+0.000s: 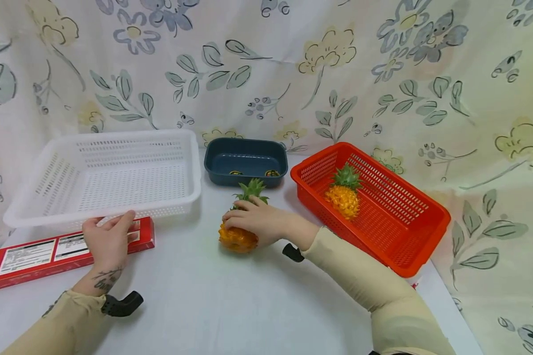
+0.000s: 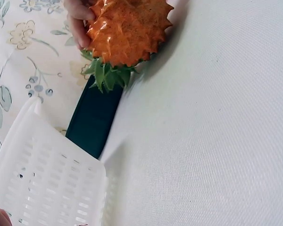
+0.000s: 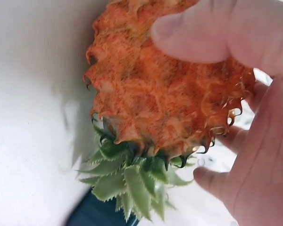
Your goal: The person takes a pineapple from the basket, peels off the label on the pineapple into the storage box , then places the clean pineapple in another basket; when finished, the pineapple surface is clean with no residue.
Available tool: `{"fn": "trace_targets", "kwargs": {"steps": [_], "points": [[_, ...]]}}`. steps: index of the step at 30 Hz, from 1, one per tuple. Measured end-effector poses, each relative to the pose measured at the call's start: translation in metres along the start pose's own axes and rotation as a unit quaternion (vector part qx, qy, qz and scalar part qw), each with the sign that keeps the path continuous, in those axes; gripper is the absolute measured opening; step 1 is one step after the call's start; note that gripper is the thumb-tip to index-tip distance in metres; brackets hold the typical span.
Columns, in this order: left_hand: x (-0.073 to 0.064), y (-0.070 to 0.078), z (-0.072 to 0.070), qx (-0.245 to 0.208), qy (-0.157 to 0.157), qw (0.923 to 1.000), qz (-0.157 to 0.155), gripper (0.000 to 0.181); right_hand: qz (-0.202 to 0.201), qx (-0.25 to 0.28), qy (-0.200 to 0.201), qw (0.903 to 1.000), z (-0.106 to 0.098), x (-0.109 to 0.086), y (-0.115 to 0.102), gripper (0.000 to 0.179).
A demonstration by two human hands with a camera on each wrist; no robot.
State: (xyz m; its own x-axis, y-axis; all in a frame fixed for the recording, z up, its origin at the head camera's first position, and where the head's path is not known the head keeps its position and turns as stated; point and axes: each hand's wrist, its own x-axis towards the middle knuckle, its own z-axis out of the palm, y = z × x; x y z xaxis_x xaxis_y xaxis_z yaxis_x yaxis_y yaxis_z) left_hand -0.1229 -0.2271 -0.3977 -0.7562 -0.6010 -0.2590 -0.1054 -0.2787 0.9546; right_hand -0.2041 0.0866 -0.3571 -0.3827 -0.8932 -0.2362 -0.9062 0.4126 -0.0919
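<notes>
My right hand [image 1: 262,222] grips a small orange pineapple [image 1: 236,240] from above, at the middle of the table. In the right wrist view, the thumb lies across the spiky orange skin [image 3: 146,94], with other fingers round the far side. The fruit's green crown [image 3: 132,183] points toward the dark blue tray [image 1: 248,162]. At the left, my left hand [image 1: 108,241] pinches the front rim of a white plastic basket [image 1: 137,212], which holds nothing visible. A second pineapple [image 1: 344,199] lies in the red basket [image 1: 373,246] on the right.
A long red box with white labels [image 1: 31,256] lies in front of the white basket, partly under my left hand. Two small dark-and-yellow items [image 1: 272,173] sit in the blue tray. Behind everything hangs a floral cloth [image 1: 275,64].
</notes>
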Motion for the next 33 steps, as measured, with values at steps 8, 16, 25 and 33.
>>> {"fn": "trace_targets", "kwargs": {"steps": [8, 16, 25, 33], "points": [[0.001, -0.001, 0.000, -0.003, 0.001, 1.0000, 0.006, 0.056, 0.125, 0.009, 0.064, 0.9900, -0.004, 0.003, -0.016, 0.079], [0.000, -0.001, 0.000, -0.003, 0.003, 1.0000, 0.007, 0.055, 0.337, 0.066, 0.050, 0.9377, -0.006, 0.014, -0.038, 0.101], [0.000, -0.002, 0.001, 0.002, 0.002, 1.0000, 0.010, 0.055, 0.359, 0.136, 0.027, 0.9229, -0.004, 0.016, -0.040, 0.089], [-0.001, -0.001, 0.002, 0.001, 0.006, 0.9998, 0.019, 0.053, 0.325, 0.172, 0.008, 0.9300, -0.005, 0.014, -0.038, 0.092]]}}
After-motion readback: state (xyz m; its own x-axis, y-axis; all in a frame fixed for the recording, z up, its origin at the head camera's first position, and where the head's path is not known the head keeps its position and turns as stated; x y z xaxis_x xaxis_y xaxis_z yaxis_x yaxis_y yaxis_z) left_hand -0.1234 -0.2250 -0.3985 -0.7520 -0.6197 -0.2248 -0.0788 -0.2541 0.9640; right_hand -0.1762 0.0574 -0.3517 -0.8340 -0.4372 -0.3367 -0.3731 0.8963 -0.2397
